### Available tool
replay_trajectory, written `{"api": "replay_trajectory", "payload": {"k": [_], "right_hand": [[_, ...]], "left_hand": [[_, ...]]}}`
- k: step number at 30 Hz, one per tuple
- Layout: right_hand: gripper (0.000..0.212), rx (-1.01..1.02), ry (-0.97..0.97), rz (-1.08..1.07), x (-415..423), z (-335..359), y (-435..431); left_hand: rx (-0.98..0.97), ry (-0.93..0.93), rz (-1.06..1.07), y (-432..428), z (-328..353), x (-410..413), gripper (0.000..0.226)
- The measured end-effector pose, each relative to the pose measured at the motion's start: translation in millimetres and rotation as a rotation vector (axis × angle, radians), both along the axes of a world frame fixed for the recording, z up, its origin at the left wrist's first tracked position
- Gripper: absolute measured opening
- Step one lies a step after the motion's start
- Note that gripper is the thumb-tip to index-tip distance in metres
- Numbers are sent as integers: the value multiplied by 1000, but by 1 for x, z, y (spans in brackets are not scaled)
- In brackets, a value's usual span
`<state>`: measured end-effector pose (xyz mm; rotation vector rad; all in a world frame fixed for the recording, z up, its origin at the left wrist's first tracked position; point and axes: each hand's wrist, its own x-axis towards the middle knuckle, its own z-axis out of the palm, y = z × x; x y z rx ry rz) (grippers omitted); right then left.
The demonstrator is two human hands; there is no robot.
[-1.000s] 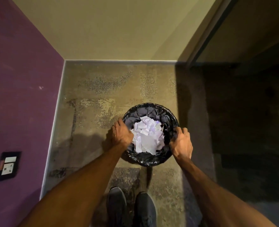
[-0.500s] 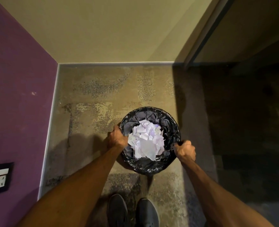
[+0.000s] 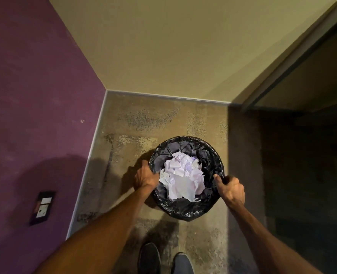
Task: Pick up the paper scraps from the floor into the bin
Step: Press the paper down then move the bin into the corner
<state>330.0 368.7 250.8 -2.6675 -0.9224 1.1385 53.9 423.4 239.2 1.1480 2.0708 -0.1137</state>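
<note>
Bin [image 3: 185, 209] base unseen; 2 shoes [image 3: 149, 258] partly off-frame

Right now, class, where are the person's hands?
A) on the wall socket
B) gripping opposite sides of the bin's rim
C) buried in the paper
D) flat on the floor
B: the left hand grips the bin at its left rim, the right hand at its right rim; the paper scraps lie between them.

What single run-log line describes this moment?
bin: holds paper scraps | left grip: holds rim | right grip: holds rim
</note>
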Motion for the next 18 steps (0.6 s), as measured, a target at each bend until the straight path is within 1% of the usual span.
{"api": "replay_trajectory", "payload": {"k": [4,7,11,13,16,18], "right_hand": [[37,25,-1,87,-30,28,51],[29,53,15,179,-54,43,91],[28,108,74,241,-83,45,150],[28,122,79,267,-96,41,181],[29,136,104,314,-115,37,225],[30,139,105,389,-128,34,256]], "left_hand": [[44,-49,121,25,31,-38,55],[94,-44,152,45,50,-66,52],[123,-54,242,80,61,-98,60],[118,-36,269,101,57,-114,59],[99,-67,347,132,59,-135,57],[110,-52,381,154,62,-146,54]]}}
